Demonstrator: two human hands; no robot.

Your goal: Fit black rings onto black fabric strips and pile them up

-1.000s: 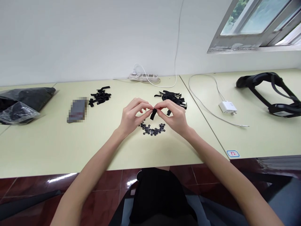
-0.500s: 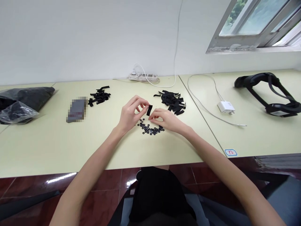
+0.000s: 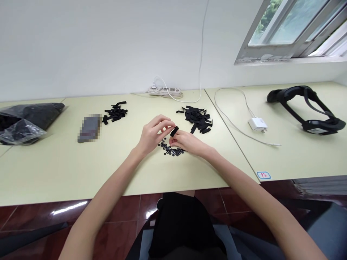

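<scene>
Pinched between the thumb and fingers of my left hand [image 3: 152, 134] is a short black fabric strip [image 3: 174, 131]. My right hand [image 3: 189, 142] is beside it, with the strip lying in front of its curled fingers. Those fingertips are drawn together low over a scatter of small black rings [image 3: 173, 153], and whatever they hold is too small or hidden to make out. Part of the scatter is covered by my right hand. Behind my right hand lies a loose pile of black strips [image 3: 199, 118]; a smaller strip pile [image 3: 116, 113] is to the left.
A blurred dark block [image 3: 90, 128] and a black plastic bag [image 3: 40, 112] lie on the left of the pale table [image 3: 130, 177]. A power strip [image 3: 165, 91] sits against the wall. On the right are a white charger [image 3: 257, 124] with its cable and a black headset [image 3: 316, 124].
The black strip has moved slightly right and tilted, coming against my right hand's fingers. My right hand has shifted a little left and down, its fingers curling more over the rings.
</scene>
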